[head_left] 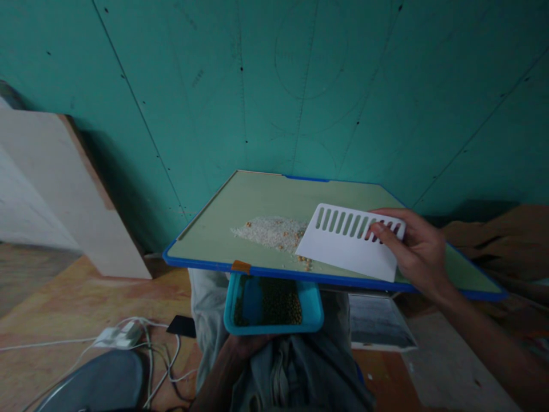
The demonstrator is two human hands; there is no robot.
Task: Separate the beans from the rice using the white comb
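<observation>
My right hand (412, 246) is closed round the right end of a white plastic scraper (347, 246) with a row of slots, the thumb lying over the slots. The scraper's left edge meets a spread of white rice-like grains (272, 232) mixed with yellowish beans (305, 262) on the pale green board (266, 197). Below the board's front edge, a blue plastic container (274, 330) holds green and yellowish beans or peas (278, 300). My left hand (251, 344) grips the container from beneath its near side; most of its fingers are hidden.
The board has a blue rim (206, 264) with an orange piece of tape (241, 266). A green wall (214, 86) stands behind it. White cables and a power strip (118, 335), a dark phone-like slab (182, 326) and a grey stool (98, 377) are at lower left.
</observation>
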